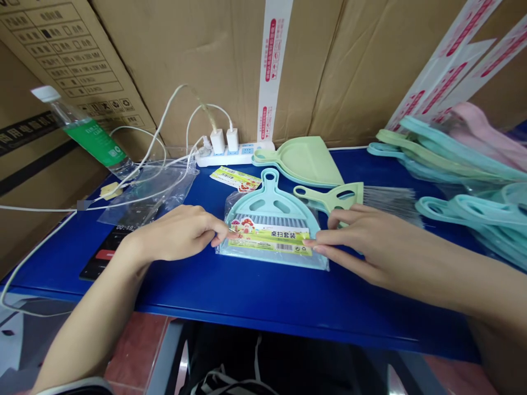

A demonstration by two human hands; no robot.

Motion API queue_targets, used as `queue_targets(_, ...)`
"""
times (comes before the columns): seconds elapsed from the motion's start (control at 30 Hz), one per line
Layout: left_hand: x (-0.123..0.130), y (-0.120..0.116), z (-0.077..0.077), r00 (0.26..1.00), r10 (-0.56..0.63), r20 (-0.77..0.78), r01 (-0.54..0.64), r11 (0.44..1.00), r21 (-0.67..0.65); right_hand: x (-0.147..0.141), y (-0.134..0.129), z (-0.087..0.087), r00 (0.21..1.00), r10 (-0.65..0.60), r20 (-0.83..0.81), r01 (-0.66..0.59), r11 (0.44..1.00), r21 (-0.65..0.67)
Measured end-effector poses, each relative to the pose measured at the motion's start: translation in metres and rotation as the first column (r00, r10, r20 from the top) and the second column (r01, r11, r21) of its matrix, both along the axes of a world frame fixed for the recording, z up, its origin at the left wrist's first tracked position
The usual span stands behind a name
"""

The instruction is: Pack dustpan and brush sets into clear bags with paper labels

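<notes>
Two hands work at a bagged blue dustpan set (pixel 272 230) lying flat on my blue table (pixel 255 299). I judge the paper label is being seated. My left hand (pixel 179 233) pinches the bag's left edge; my right hand (pixel 362 241) lies open, fingertips pressing the label (pixel 269 240). Next, as I judge it, calls for smoothing it flat. A loose green brush (pixel 329 197) lies just behind.

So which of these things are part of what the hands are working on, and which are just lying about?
In hand:
left hand
right hand
bagged blue dustpan set
label card

Lying about:
green dustpan
green brush
water bottle
power strip
</notes>
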State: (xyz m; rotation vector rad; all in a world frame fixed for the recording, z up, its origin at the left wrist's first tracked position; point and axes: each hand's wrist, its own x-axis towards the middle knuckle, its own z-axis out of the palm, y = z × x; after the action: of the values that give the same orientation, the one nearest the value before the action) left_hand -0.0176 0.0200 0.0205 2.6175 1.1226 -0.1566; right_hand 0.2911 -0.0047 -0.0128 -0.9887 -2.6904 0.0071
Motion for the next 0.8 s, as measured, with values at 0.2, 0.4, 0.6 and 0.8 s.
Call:
queue_targets(0.2,-0.001,0.0,0.006,0.999,-0.035,0.036,0.032,0.997,0.072,0.003,0.005,0.009,0.997,0.007,-0.072,-0.017,0.99,-0.143)
queue_targets(0.4,0.007,0.007,-0.003,0.966,0.109,0.235,-0.162,0.962,0.221,0.0,0.009,0.012,0.92,-0.287,-0.267,0.229,0.946,-0.228)
queue_targets(0.6,0.011,0.012,-0.021,0.925,0.28,0.256,-0.241,0.955,-0.174,-0.011,0.007,0.001,0.924,-0.354,-0.147,0.261,0.861,-0.436)
queue_targets(0.8,0.006,0.01,-0.022,0.889,0.3,0.345,-0.111,0.874,-0.473,-0.01,-0.003,-0.003,0.851,-0.422,-0.312,0.244,0.844,-0.477)
